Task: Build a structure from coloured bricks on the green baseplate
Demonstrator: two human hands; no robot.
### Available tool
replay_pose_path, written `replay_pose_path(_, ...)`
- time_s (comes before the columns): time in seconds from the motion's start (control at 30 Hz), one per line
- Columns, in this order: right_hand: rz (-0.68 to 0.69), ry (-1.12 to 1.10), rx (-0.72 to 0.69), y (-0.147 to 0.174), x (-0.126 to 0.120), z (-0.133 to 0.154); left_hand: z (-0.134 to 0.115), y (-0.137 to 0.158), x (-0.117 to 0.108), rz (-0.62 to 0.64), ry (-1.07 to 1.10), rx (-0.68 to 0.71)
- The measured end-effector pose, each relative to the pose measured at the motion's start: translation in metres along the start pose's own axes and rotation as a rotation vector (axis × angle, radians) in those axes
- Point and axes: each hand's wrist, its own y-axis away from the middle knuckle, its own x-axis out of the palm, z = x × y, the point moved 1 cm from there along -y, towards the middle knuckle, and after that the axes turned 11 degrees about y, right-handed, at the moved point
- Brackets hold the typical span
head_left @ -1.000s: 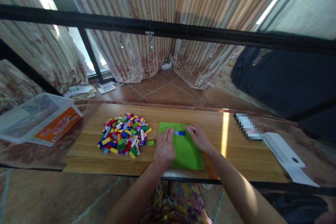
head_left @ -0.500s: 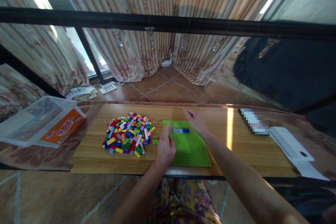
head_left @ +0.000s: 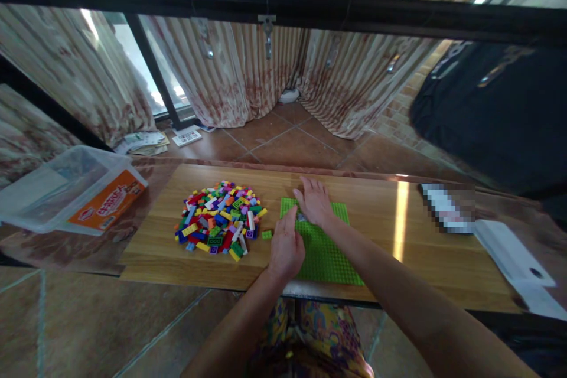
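A green baseplate (head_left: pixel 330 248) lies flat on the wooden table (head_left: pixel 398 248). My left hand (head_left: pixel 287 247) rests on the plate's left edge, fingers together, pressing it down. My right hand (head_left: pixel 313 202) lies palm down over the plate's far left part with fingers spread, reaching toward the left. It covers the spot where a blue and white brick strip sat; only a grey sliver shows under it. A pile of several small coloured bricks (head_left: pixel 219 218) lies left of the plate. One loose green brick (head_left: pixel 266 234) sits between pile and plate.
A clear plastic box with an orange label (head_left: pixel 75 192) stands at the table's left end. White sheets (head_left: pixel 514 260) and a blurred item (head_left: pixel 447 208) lie at the right. A black rail crosses above, with curtains and tiled floor behind.
My right hand has moved left across the baseplate's far part and now covers the blue and white strip. The left hand has stayed on the plate's left edge. The view shifted slightly.
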Motion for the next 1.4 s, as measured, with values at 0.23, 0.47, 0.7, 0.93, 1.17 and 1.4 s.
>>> replay_pose_path(0.23, 0.002, 0.016, -0.005, 0.001, 0.001, -0.001, -0.001, 0.003, 0.002, 0.009, 0.013, 0.002)
replay_pose_path(0.47, 0.003, 0.001, 0.002, 0.001, 0.005, -0.001, -0.007, 0.001, 0.002, 0.045, -0.022, -0.013)
replay_pose_path(0.7, -0.077, -0.074, -0.023, 0.003, 0.009, -0.006, -0.012, 0.007, -0.002, 0.044, -0.026, 0.033)
replay_pose_path(0.93, -0.17, -0.255, -0.03, 0.0, 0.01, -0.016, -0.019, 0.042, -0.061, -0.047, -0.13, 0.056)
replay_pose_path(1.17, -0.29, -0.322, -0.072, 0.013, -0.016, -0.004, -0.006, 0.091, -0.123, -0.285, -0.294, -0.061)
replay_pose_path(1.4, -0.213, -0.393, -0.462, 0.07, -0.028, 0.087, 0.006, 0.093, -0.127, -0.327, -0.33, -0.062)
